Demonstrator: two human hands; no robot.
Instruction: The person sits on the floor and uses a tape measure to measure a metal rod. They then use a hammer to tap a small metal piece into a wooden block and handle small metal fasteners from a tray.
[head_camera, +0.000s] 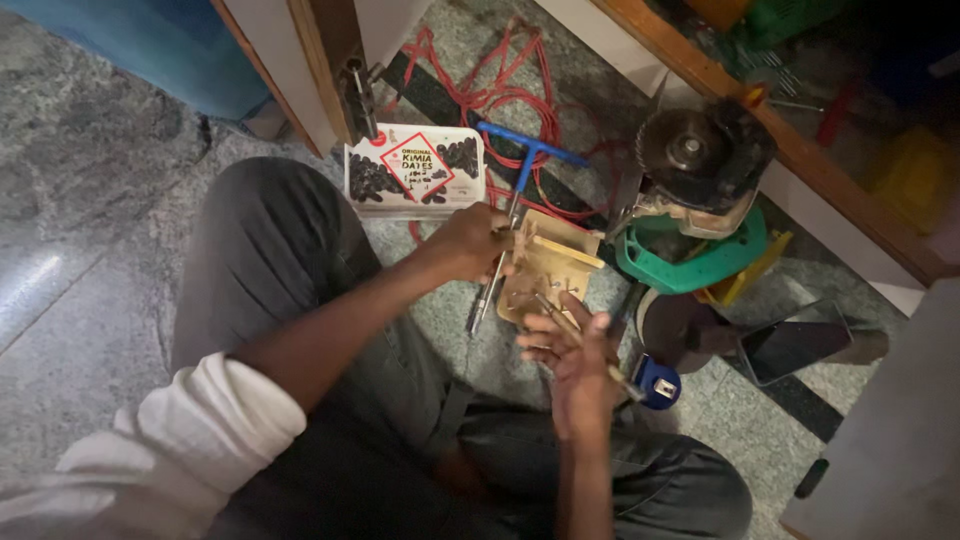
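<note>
I sit cross-legged on a stone floor. My left hand (468, 243) reaches over a small open cardboard box (553, 262) holding screws and grips something small at its near-left edge; what it pinches is too small to tell. My right hand (572, 352) lies palm up just below the box, fingers apart, with a thin metal rod or pencil-like tool (575, 335) across the palm. A blue-handled T-shaped wrench (522, 172) lies on the floor beside my left hand, its steel shaft running under the hand.
A white printed food box (413, 171) lies behind my left hand. Red cable (497, 95) coils near a wooden door frame. A circular saw with a green guard (697, 200), a dark phone (793, 347) and a blue tape measure (658, 383) lie to the right.
</note>
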